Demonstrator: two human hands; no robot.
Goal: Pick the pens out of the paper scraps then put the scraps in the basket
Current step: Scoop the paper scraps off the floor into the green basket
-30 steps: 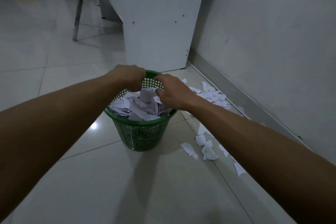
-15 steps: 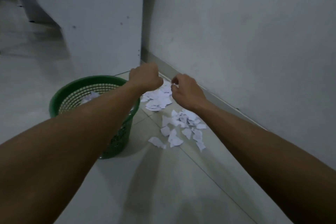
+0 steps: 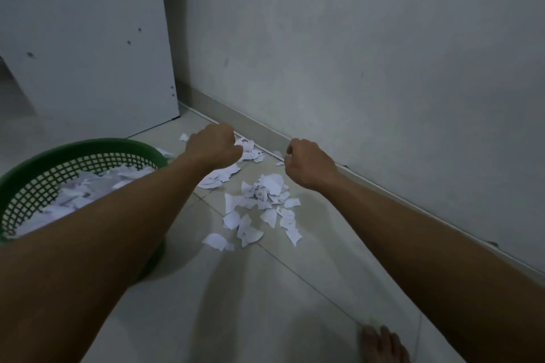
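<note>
A green mesh basket (image 3: 26, 169) stands on the floor at the left, partly filled with white paper scraps (image 3: 76, 194). More torn paper scraps (image 3: 262, 200) lie loose on the tiles near the wall's base. My left hand (image 3: 213, 146) hovers above the far end of that pile, fingers curled in a loose fist with nothing visible in it. My right hand (image 3: 308, 163) hangs to the right of the pile, also curled shut and apparently empty. No pens are in sight.
A white cabinet panel (image 3: 88, 38) rises behind the basket. A grey wall (image 3: 354, 53) with a skirting board runs along the right. My bare toes (image 3: 383, 345) show at the bottom edge on the tiled floor.
Both hands left the basket and swung right to hover above the loose scraps by the wall. The view turned right, so the basket slid to the left edge.
</note>
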